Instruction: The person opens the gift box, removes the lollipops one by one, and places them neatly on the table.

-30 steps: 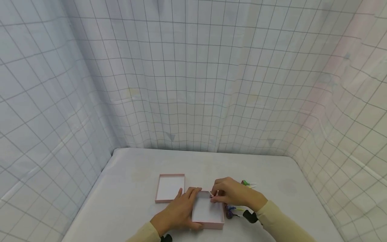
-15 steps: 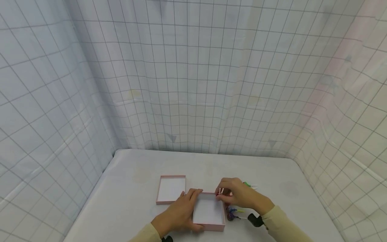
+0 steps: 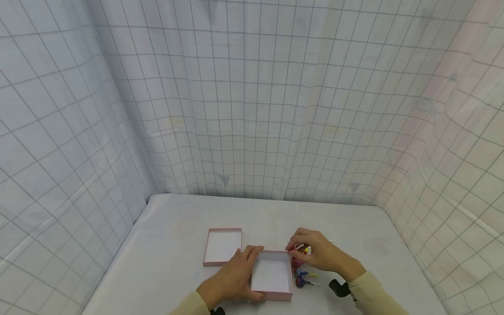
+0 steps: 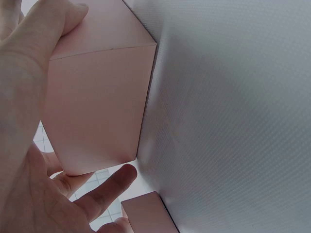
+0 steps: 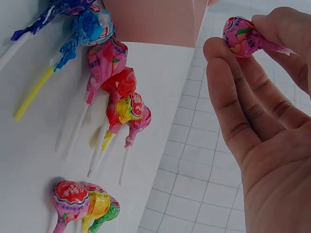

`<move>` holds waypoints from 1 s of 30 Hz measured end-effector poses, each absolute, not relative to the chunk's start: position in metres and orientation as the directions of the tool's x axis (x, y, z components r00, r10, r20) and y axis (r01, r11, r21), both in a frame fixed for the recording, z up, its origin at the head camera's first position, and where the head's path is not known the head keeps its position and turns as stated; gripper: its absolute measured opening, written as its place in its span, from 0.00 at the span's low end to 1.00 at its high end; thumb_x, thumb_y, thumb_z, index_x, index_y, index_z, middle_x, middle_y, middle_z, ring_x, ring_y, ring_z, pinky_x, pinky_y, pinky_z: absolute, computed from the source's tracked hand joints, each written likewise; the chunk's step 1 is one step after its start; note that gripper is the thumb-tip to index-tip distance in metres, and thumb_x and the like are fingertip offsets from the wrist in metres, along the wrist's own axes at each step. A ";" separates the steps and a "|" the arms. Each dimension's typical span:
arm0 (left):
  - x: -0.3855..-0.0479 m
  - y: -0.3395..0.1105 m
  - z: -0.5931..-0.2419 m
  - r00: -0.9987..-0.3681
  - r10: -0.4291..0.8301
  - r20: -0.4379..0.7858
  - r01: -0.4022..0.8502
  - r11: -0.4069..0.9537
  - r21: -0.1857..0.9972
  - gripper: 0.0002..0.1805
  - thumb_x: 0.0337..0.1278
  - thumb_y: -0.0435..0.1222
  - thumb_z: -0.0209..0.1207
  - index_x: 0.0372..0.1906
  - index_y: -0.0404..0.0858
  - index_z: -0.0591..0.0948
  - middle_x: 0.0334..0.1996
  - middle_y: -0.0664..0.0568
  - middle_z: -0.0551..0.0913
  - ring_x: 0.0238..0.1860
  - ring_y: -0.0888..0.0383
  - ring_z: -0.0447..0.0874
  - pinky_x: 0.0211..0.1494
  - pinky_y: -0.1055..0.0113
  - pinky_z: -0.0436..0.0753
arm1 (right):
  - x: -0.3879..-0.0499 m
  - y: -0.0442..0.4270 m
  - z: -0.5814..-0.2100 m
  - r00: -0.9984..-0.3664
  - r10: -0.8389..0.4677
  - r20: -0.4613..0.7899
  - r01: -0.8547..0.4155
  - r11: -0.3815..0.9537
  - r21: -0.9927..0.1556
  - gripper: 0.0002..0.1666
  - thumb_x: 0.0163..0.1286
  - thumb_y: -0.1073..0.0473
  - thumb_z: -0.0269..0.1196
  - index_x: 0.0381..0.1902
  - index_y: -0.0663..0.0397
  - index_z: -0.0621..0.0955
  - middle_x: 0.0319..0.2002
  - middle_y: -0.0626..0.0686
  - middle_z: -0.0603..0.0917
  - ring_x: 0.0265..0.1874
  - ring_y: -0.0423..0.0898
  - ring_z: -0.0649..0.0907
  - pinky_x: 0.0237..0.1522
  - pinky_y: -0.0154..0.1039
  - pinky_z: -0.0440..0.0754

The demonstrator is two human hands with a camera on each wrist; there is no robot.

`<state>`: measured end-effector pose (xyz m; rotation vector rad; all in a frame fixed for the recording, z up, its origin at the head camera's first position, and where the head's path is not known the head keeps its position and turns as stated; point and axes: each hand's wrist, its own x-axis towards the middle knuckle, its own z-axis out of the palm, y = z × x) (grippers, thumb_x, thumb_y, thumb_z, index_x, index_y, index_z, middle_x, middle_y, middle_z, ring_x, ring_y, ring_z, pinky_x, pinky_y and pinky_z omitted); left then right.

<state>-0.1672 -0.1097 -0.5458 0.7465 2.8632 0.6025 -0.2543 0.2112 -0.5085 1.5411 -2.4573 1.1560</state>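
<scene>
My left hand (image 3: 233,278) grips the left side of a pink open box (image 3: 278,296) with a white inside. In the left wrist view its thumb lies on one wall of the box (image 4: 97,107), with fingers round the opposite side. By the box's far right corner, my right hand (image 3: 316,251) pinches a pink-wrapped lollipop (image 5: 239,36) between thumb and fingers. Along the right side of the box lies a row of wrapped lollipops, among them a purple one (image 3: 300,282), a blue one (image 5: 92,26) and a red one (image 5: 121,82).
Left of the box and further back lies a shallow pink-edged lid (image 3: 223,246), white inside up. Another group of lollipops (image 5: 73,199) lies apart from the row in the right wrist view. White gridded curtains (image 3: 252,109) surround the white table (image 3: 177,245) at the back and sides.
My right hand has moved right, from over the box's far right part to just beyond its corner, with the lollipop. More of the row beside the box shows. My left hand stays on the box.
</scene>
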 end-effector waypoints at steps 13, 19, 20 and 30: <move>-0.169 -0.112 -0.547 -0.863 0.505 0.005 0.456 0.775 0.438 0.70 0.55 0.73 0.81 0.91 0.41 0.62 0.80 0.45 0.75 0.81 0.44 0.82 0.86 0.25 0.77 | -0.255 0.230 -0.517 -0.558 -0.743 0.370 -0.771 0.300 -0.562 0.10 0.77 0.66 0.79 0.52 0.53 0.92 0.49 0.49 0.92 0.44 0.34 0.93 0.44 0.37 0.97; -0.165 -0.110 -0.540 -0.870 0.493 -0.025 0.436 0.791 0.430 0.72 0.51 0.72 0.84 0.91 0.40 0.63 0.81 0.47 0.75 0.82 0.45 0.81 0.88 0.27 0.75 | -0.255 0.238 -0.520 -0.576 -0.729 0.369 -0.762 0.316 -0.565 0.13 0.74 0.67 0.81 0.51 0.51 0.90 0.48 0.47 0.91 0.44 0.33 0.93 0.47 0.36 0.98; -0.165 -0.110 -0.539 -0.870 0.493 -0.024 0.437 0.792 0.426 0.72 0.51 0.72 0.84 0.91 0.40 0.63 0.81 0.47 0.75 0.82 0.45 0.81 0.88 0.27 0.76 | -0.255 0.239 -0.521 -0.577 -0.729 0.369 -0.761 0.315 -0.568 0.13 0.74 0.68 0.81 0.51 0.50 0.90 0.48 0.47 0.91 0.44 0.33 0.93 0.47 0.36 0.98; -0.168 -0.109 -0.546 -0.874 0.485 -0.038 0.428 0.803 0.415 0.72 0.51 0.71 0.84 0.91 0.41 0.62 0.82 0.48 0.75 0.82 0.47 0.80 0.91 0.31 0.73 | -0.255 0.249 -0.527 -0.599 -0.715 0.361 -0.743 0.328 -0.583 0.15 0.75 0.68 0.80 0.51 0.46 0.88 0.47 0.45 0.92 0.45 0.36 0.94 0.47 0.37 0.98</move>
